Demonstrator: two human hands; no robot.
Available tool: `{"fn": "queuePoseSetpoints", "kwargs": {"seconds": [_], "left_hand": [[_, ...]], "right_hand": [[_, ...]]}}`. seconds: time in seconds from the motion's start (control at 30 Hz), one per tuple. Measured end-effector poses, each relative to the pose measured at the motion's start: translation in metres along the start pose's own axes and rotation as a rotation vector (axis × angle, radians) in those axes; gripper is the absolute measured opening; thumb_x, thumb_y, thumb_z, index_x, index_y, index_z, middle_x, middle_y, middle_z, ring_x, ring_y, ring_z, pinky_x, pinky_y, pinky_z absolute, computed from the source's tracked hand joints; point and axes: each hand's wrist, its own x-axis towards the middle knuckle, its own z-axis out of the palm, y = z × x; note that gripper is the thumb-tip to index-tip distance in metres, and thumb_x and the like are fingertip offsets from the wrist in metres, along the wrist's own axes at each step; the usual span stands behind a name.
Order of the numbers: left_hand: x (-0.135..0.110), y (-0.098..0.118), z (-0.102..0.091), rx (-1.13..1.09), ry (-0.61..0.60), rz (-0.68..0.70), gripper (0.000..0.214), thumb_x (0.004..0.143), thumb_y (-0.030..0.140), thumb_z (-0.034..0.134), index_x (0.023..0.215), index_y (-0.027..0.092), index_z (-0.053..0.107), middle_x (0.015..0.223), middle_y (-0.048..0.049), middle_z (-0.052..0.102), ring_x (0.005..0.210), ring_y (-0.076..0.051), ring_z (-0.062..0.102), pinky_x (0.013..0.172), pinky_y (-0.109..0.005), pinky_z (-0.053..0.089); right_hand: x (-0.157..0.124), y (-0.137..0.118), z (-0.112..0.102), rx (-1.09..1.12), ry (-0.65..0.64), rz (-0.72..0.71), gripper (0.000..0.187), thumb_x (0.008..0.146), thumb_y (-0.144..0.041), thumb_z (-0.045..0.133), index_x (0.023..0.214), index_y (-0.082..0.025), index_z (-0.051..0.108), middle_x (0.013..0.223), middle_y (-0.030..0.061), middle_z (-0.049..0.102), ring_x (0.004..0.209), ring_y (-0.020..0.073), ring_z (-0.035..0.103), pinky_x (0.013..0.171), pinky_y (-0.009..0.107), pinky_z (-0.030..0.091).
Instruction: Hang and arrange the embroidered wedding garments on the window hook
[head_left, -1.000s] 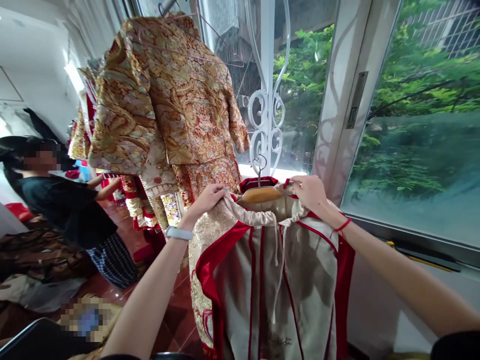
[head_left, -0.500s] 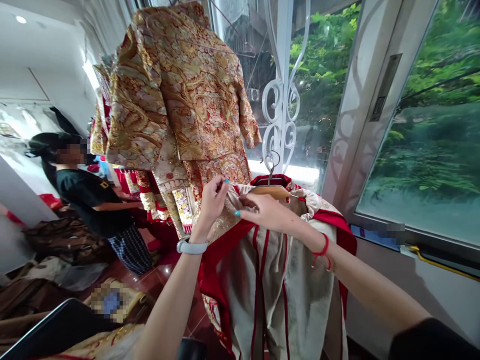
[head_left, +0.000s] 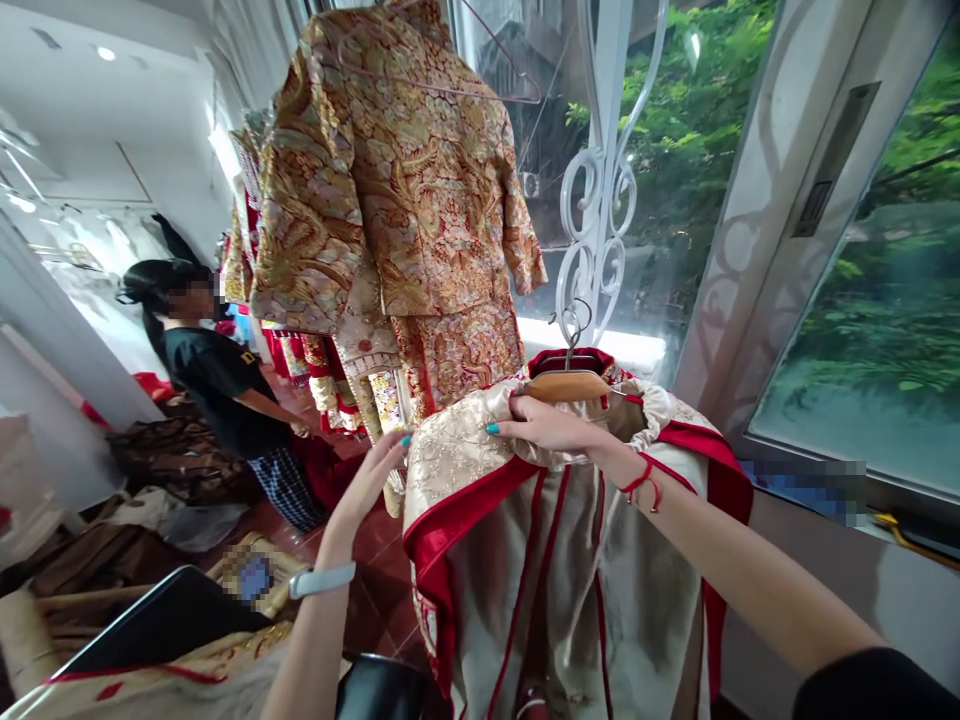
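A jacket of cream, gold-embroidered cloth with red edging (head_left: 465, 440) hangs open on a wooden hanger (head_left: 568, 387) with a metal hook. Inside it hangs a pale garment with red seam lines (head_left: 551, 570) and a gathered cream waistband (head_left: 654, 412). My right hand (head_left: 551, 425) is closed at the hanger's left end, fingers curled over the waistband's gathered cloth; its fingertips are partly hidden. My left hand (head_left: 371, 485) is at the jacket's left shoulder edge, fingers stretched out and holding nothing. Whether its fingertips touch the cloth, I cannot tell.
A gold and red brocade jacket (head_left: 427, 200) hangs behind, beside white scrolled ironwork (head_left: 592, 210) and a window. At the left stands a person in a black shirt (head_left: 214, 375). A dark flat panel (head_left: 161, 620) is at lower left, near a black rounded object (head_left: 382, 685).
My left hand has let go of the cloth near the hanger and moved left and down to the shoulder edge. The cream embroidered shoulder now lies spread out. My right hand stays by the hanger.
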Motion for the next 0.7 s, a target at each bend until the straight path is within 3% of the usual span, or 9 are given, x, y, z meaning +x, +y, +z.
{"fn": "queuePoseSetpoints", "kwargs": {"seconds": [0.07, 0.13, 0.23, 0.43, 0.57, 0.63, 0.7], "left_hand": [[-0.011, -0.029, 0.002, -0.136, -0.052, -0.124, 0.047, 0.076, 0.061, 0.063, 0.099, 0.021, 0.066, 0.106, -0.0093, 0.071, 0.099, -0.027, 0.064, 0.084, -0.036, 0.05], [-0.014, -0.044, 0.01, -0.24, -0.053, -0.144, 0.051, 0.071, 0.063, 0.069, 0.097, 0.019, 0.069, 0.1, -0.0089, 0.073, 0.097, -0.028, 0.065, 0.086, -0.036, 0.05], [-0.006, -0.046, 0.014, -0.313, -0.001, -0.127, 0.055, 0.062, 0.063, 0.076, 0.089, 0.015, 0.071, 0.085, -0.0074, 0.074, 0.091, -0.028, 0.066, 0.079, -0.034, 0.051], [0.022, -0.045, -0.013, -0.346, 0.187, -0.111, 0.056, 0.064, 0.067, 0.07, 0.092, 0.018, 0.069, 0.084, -0.0026, 0.071, 0.089, -0.023, 0.065, 0.074, -0.028, 0.05], [0.022, -0.06, 0.001, -0.335, 0.12, -0.175, 0.053, 0.057, 0.06, 0.077, 0.086, 0.017, 0.07, 0.084, -0.0048, 0.071, 0.088, -0.024, 0.065, 0.076, -0.031, 0.05], [0.016, -0.065, 0.011, -0.335, 0.048, -0.207, 0.054, 0.058, 0.061, 0.076, 0.086, 0.014, 0.071, 0.08, -0.0066, 0.072, 0.083, -0.025, 0.065, 0.074, -0.034, 0.051], [0.011, -0.069, 0.014, -0.322, -0.003, -0.218, 0.055, 0.059, 0.06, 0.075, 0.087, 0.013, 0.072, 0.077, -0.0071, 0.072, 0.079, -0.025, 0.065, 0.074, -0.035, 0.051]], "right_hand": [[0.001, 0.003, 0.002, 0.04, 0.005, 0.016, 0.038, 0.075, -0.051, 0.07, 0.071, -0.021, 0.046, 0.071, -0.0023, 0.048, 0.069, 0.0139, 0.043, 0.065, 0.028, 0.04], [0.003, 0.005, 0.004, 0.094, 0.016, 0.026, 0.04, 0.074, -0.053, 0.07, 0.073, -0.02, 0.047, 0.073, -0.0023, 0.048, 0.07, 0.0134, 0.043, 0.067, 0.028, 0.041], [0.002, 0.005, 0.007, 0.142, 0.052, 0.017, 0.042, 0.074, -0.056, 0.069, 0.073, -0.021, 0.046, 0.074, -0.0022, 0.047, 0.07, 0.0131, 0.043, 0.068, 0.029, 0.041], [0.011, -0.001, 0.015, 0.15, 0.166, -0.024, 0.04, 0.079, -0.057, 0.063, 0.072, -0.021, 0.046, 0.069, -0.0027, 0.047, 0.068, 0.0139, 0.044, 0.064, 0.028, 0.04], [0.006, -0.011, 0.017, -0.07, 0.237, 0.012, 0.026, 0.085, -0.04, 0.057, 0.07, -0.021, 0.048, 0.067, -0.0021, 0.051, 0.064, 0.0143, 0.047, 0.064, 0.029, 0.041], [-0.014, -0.017, 0.006, -0.238, 0.247, -0.032, 0.013, 0.084, -0.031, 0.057, 0.078, -0.019, 0.056, 0.075, 0.0013, 0.06, 0.07, 0.0172, 0.055, 0.068, 0.031, 0.045], [-0.043, -0.021, -0.017, -0.358, 0.356, -0.104, 0.013, 0.084, -0.027, 0.056, 0.093, -0.02, 0.063, 0.089, 0.0044, 0.068, 0.081, 0.0199, 0.062, 0.075, 0.033, 0.048]]}}
